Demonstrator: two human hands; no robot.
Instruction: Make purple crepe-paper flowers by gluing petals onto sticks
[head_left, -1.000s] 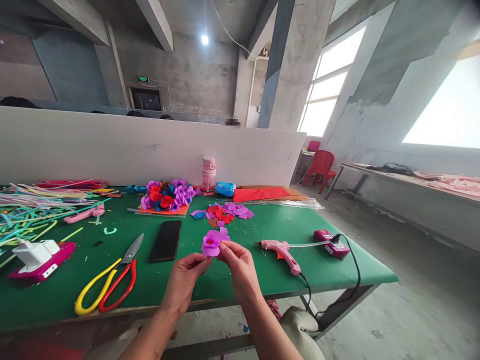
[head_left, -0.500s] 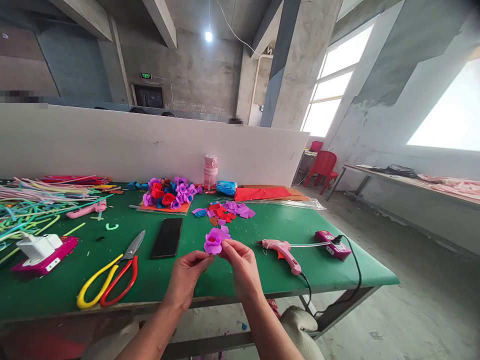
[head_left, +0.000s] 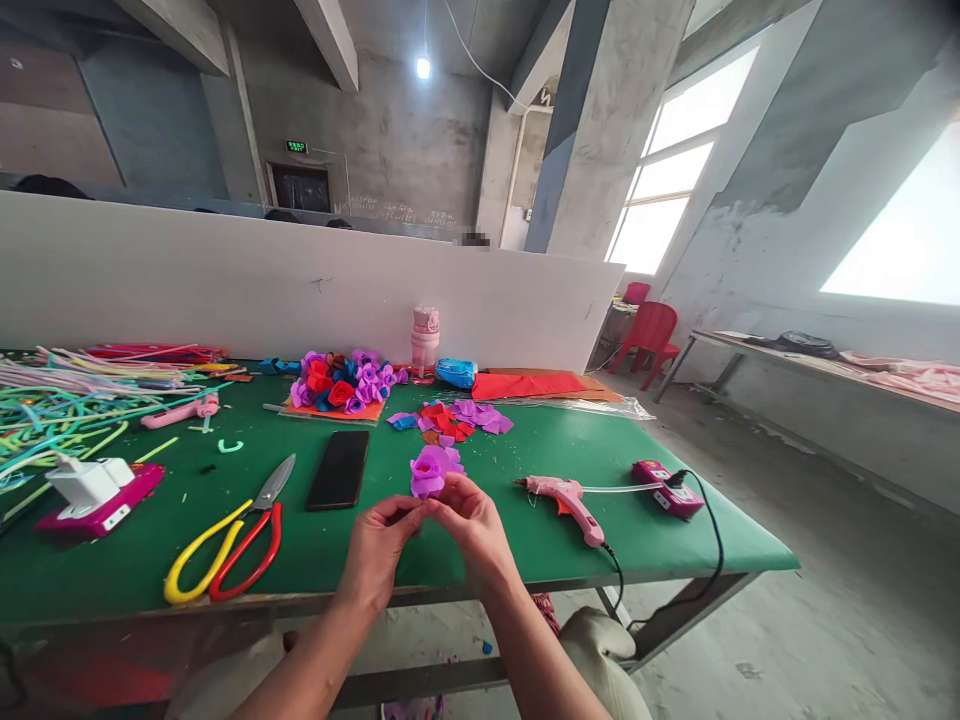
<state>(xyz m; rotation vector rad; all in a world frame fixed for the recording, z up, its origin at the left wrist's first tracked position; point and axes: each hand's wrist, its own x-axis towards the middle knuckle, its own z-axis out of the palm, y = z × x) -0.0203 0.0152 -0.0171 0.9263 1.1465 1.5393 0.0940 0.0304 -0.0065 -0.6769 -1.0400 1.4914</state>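
A purple paper flower (head_left: 433, 470) is held up over the front of the green table (head_left: 465, 560). My left hand (head_left: 381, 550) pinches its base from the left, and my right hand (head_left: 475, 528) pinches it from the right, fingertips meeting under the bloom. A pink glue gun (head_left: 564, 499) lies just right of my right hand. A black phone (head_left: 339, 469) lies to the left of the flower. Loose purple and red petals (head_left: 454, 417) are scattered behind it.
Yellow- and red-handled scissors (head_left: 225, 545) lie at front left. A heap of finished flowers (head_left: 341, 381) and a pink bottle (head_left: 424, 342) stand by the white partition. Coloured stems (head_left: 67, 395) fill the far left. A pink power strip (head_left: 667, 487) sits at right.
My two hands have drawn closer together under the flower, and the flower has turned slightly. The view has shifted a little.
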